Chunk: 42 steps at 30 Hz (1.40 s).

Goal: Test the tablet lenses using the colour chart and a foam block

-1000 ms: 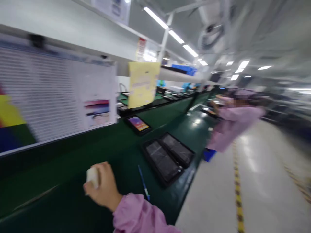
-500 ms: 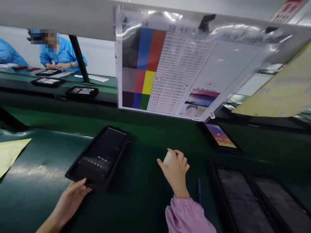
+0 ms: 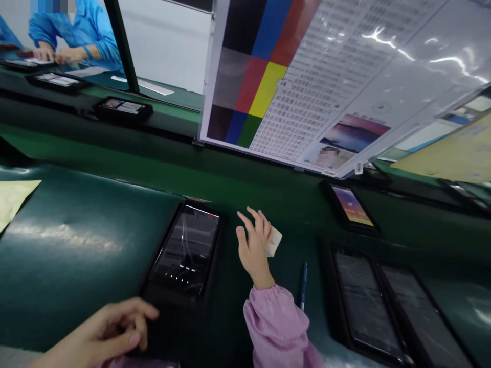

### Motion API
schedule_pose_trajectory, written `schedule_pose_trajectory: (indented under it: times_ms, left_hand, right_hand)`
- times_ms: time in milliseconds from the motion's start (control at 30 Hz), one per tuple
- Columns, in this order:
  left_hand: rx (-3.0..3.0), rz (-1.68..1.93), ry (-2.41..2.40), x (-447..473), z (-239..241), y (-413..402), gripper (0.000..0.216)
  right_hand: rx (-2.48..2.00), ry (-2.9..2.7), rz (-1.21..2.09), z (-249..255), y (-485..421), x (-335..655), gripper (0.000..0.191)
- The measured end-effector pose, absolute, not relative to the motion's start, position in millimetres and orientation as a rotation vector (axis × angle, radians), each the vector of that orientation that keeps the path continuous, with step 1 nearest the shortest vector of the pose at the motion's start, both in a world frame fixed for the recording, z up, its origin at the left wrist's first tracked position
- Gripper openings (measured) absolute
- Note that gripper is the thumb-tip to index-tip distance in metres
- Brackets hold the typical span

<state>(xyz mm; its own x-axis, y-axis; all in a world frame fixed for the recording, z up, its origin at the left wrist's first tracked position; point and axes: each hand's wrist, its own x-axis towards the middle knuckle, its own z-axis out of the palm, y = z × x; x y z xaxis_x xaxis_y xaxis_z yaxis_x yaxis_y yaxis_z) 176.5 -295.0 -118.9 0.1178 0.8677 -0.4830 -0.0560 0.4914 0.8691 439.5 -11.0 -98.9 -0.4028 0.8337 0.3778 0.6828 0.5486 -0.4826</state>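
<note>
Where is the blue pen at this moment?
Head view: the blue pen lies on the green belt, right of the pink sleeve and left of the dark trays.

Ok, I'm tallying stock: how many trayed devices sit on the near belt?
4 devices: one at the left hand, a lit one below the chart, two side by side at right; others may be cut off.

- This is looking like an electronics factory line: phones are lying in black trays along a long green belt.
- A laminated colour test chart is hanging above the belt.
- A person in a blue smock is working at the facing bench.
</note>
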Motion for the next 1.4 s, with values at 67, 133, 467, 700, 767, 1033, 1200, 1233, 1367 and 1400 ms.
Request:
schedule_pose_trajectory:
  times_ms: [67,133,467,700,767,1033,1200,1233,1367,1400]
  left_hand:
    - [1.009,0.911,1.585,173.3,-120.1,-280.9,0.049]
    - [1.197,0.945,1.847,173.4,-122.8,-264.2,0.055]
    - [1.666,0.831,2.175,181.3,-140.5,-226.7,0.1]
    - [1.64,0.81,2.21,180.1,-145.6,-227.9,0.098]
    - [1.639,0.8,2.208,179.6,-146.7,-227.9,0.098]
    - [1.71,0.755,2.177,178.9,-140.3,-228.8,0.08]
    - [1.831,0.763,2.174,176.7,-142.1,-231.5,0.063]
    - [1.854,0.78,2.164,176.5,-143.3,-231.6,0.062]
    - [1.911,0.885,2.072,179.3,-136.8,-227.6,0.056]
    - [1.885,0.921,2.034,181.6,-129.7,-225.0,0.057]
  right_hand:
    - [-1.197,-2.219,0.397,-99.7,-14.9,432.3,0.057]
    - [-1.18,-2.243,0.43,-99.4,-17.7,425.4,0.059]
    - [-1.254,-2.402,0.482,-93.2,-15.8,394.8,0.062]
    - [-1.256,-2.185,0.773,-83.4,-5.2,380.4,0.058]
    - [-1.269,-2.125,0.855,-77.5,0.6,380.5,0.06]
    - [-1.12,-1.753,1.551,-65.8,-29.2,391.0,0.075]
    - [-0.869,-1.331,1.985,-91.2,-83.2,394.3,0.063]
    - [-0.88,-1.296,1.977,-95.7,-90.1,395.3,0.06]
    - [-0.942,-1.307,1.765,-95.6,-100.5,397.0,0.051]
    - [-0.956,-1.303,1.713,-89.6,-100.2,396.5,0.049]
